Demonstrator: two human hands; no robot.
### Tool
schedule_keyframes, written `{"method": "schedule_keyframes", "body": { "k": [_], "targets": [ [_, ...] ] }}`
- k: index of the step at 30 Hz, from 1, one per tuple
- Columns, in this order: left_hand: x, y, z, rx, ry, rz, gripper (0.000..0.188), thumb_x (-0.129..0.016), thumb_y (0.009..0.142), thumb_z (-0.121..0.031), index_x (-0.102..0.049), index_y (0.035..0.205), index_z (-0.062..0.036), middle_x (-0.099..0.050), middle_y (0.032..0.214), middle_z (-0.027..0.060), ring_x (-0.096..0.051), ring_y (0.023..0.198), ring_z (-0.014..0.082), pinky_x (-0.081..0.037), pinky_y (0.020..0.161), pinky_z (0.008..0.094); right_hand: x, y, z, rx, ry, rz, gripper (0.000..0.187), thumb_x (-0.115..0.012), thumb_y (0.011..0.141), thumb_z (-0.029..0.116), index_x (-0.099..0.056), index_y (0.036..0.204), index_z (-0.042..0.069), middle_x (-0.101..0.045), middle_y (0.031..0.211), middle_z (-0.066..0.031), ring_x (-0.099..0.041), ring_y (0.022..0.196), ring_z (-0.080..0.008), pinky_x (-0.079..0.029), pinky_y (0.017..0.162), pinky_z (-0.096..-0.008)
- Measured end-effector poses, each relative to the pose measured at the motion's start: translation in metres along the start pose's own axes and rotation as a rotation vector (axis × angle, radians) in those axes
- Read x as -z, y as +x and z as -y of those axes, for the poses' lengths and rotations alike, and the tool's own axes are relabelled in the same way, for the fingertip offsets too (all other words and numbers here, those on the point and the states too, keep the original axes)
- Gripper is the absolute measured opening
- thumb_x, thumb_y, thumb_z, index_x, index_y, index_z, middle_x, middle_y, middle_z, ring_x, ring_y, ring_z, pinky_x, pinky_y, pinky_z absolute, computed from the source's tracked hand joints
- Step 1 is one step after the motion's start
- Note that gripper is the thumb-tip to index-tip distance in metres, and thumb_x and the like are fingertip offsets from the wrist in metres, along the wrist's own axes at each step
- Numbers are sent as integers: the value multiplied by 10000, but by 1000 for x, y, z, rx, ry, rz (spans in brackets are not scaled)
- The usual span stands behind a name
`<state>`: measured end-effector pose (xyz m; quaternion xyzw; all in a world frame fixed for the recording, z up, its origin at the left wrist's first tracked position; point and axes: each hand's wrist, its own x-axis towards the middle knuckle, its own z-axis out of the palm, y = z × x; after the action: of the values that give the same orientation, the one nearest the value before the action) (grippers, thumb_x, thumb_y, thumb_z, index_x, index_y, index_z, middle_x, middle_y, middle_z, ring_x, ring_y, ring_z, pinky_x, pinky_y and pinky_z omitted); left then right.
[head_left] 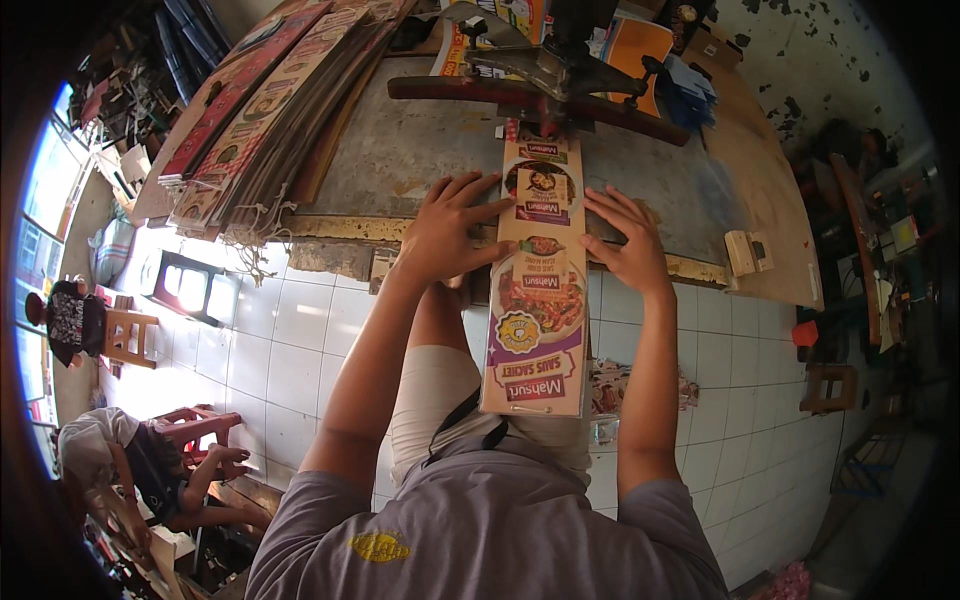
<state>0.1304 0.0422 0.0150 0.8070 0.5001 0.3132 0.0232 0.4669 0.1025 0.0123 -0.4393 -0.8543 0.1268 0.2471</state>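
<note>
A long, printed cardboard strip (537, 320) with food pictures and a purple band lies lengthwise before me. Its far end reaches under a press with a dark red bar (440, 90); its near part juts past the worktable's front edge over my lap. My left hand (450, 228) rests against the strip's left edge, fingers spread, index finger and thumb touching it. On the opposite edge, my right hand (628, 240) lies with its fingers stretched out, the thumb beside the strip. Neither hand is wrapped round it. The press hides the strip's far end.
Stacks of similar printed strips (265, 110) with strings cover the table's left side. Small wooden blocks (748, 252) sit at the right front edge. Papers (690, 90) lie behind the press. Other people (150, 460) sit at lower left; a wooden stool (828, 388) stands right.
</note>
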Motion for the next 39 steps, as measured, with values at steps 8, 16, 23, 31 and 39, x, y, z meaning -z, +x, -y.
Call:
{"method": "schedule_keyframes", "body": {
  "k": [8,16,23,31,39],
  "targets": [
    [1,1,-2,16,6,11,630,-836,851,-536,-776,1401,-233,-591,1613,107,-495,1529,367,-338,1289,592,-1,0,-1,0,-34,-14,608,-797,958,583,-728,1460,247,-625,1591,71,-452,1574,-250,-304,1326,-607],
    [1,0,0,13,10,23,645,-839,849,-530,-769,1411,-222,-587,1618,104,-492,1531,368,-339,1287,598,-1,0,-1,4,-36,-12,615,-793,955,597,-728,1459,251,-621,1595,70,-452,1574,-252,-314,1324,-611],
    [1,0,-1,20,4,22,656,-842,843,-533,-767,1414,-218,-585,1620,106,-489,1534,372,-337,1290,607,-1,0,0,-5,-27,-11,612,-788,959,600,-731,1454,245,-624,1593,66,-449,1577,-254,-318,1317,-625],
    [2,0,-2,24,-9,22,654,-847,838,-520,-766,1416,-225,-585,1621,106,-492,1532,375,-335,1291,614,0,0,1,-2,-17,-13,610,-787,961,597,-731,1455,244,-624,1593,67,-450,1576,-255,-312,1318,-625],
    [2,1,-2,31,-3,30,650,-844,841,-522,-766,1416,-231,-578,1627,105,-488,1534,377,-327,1296,616,-1,0,-2,-5,-29,-7,608,-787,961,596,-732,1454,244,-615,1603,76,-446,1579,-251,-301,1315,-642]
  ]
}}
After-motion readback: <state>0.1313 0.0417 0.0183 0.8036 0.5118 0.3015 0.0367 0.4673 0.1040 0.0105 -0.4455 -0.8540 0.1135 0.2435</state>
